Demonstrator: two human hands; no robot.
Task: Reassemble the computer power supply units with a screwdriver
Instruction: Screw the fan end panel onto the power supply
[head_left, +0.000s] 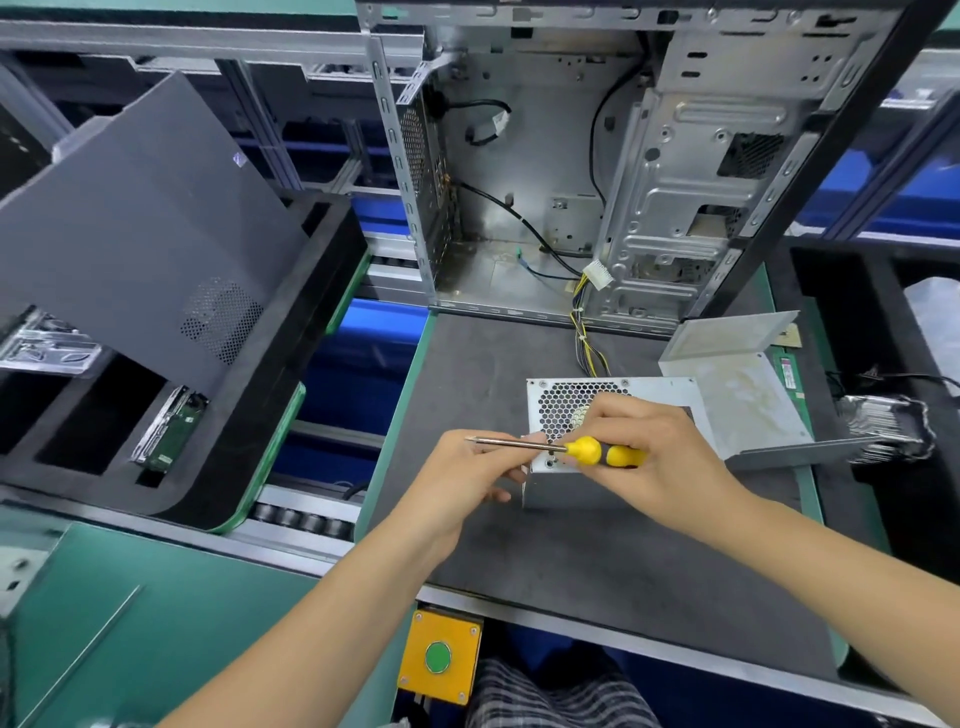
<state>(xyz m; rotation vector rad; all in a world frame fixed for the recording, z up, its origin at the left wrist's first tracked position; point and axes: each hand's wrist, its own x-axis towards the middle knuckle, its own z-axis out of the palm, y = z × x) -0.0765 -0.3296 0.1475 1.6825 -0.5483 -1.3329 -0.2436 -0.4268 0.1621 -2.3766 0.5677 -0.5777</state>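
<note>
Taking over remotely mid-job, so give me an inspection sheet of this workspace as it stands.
Surface: dark mat on a green bench.
Job's things: power supply unit on the mat; yellow screwdriver held level across it.
Clutter: loose metal cover, green circuit board.
Grippers: right hand grips the handle; left hand pinches the shaft.
Cables: yellow-black bundle runs into the open computer case.
Surroundings: grey side panel, yellow button box.

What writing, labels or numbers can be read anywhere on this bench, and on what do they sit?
No text here is legible.
Small sticker on the grey side panel: too small to read.
Label on the green circuit board at the right: blurred.
Label on the hard drive in the black foam tray: blurred.
Green button on the yellow box: no wording shows.
</note>
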